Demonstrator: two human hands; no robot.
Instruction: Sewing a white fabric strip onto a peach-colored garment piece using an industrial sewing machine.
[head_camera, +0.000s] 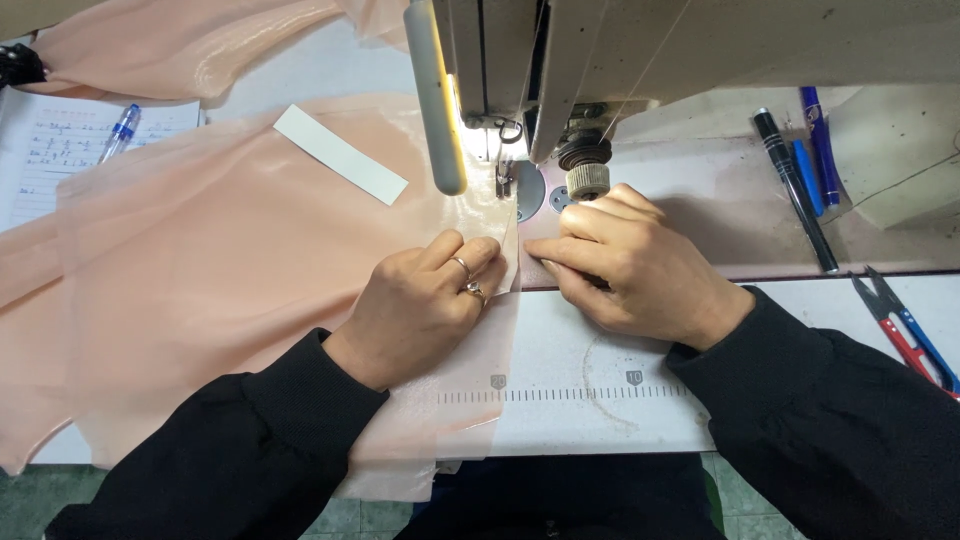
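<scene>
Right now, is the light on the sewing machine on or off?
On. The lamp bar on the sewing machine glows yellow along its edge and throws a bright patch on the peach fabric near the needle.

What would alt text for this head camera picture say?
Two hands, the left hand and the right hand, press the edge of sheer peach fabric flat before a sewing machine. Pens and thread snips lie at right.
</scene>
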